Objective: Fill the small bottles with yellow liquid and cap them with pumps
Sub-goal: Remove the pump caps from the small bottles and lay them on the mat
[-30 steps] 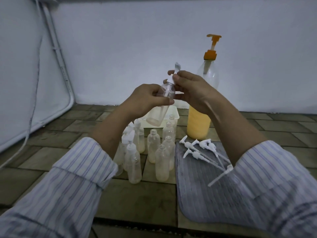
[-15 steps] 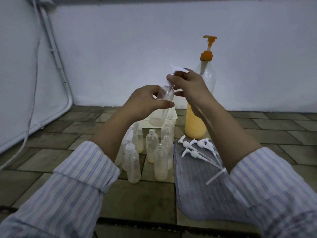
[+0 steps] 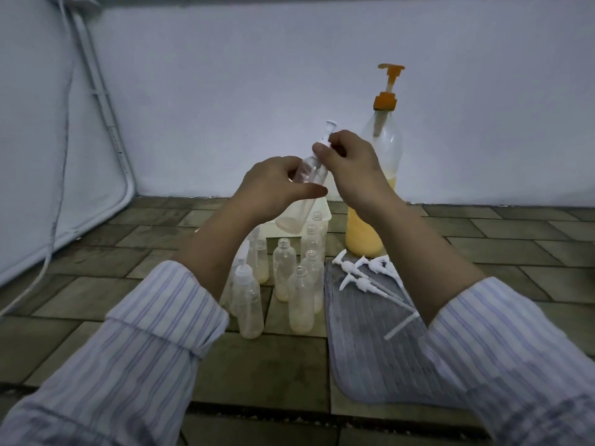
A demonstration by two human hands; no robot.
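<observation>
both forearms raised; left hand (image 3: 273,185) curled in a grip, right hand (image 3: 349,162) pinching at its fingertips.

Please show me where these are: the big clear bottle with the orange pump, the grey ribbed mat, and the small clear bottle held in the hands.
Big clear bottle with orange pump (image 3: 363,233), head view, yellow-filled lower body.
Grey ribbed mat (image 3: 363,342), head view, bare middle.
Small clear bottle (image 3: 309,175), head view, upper body.
</observation>
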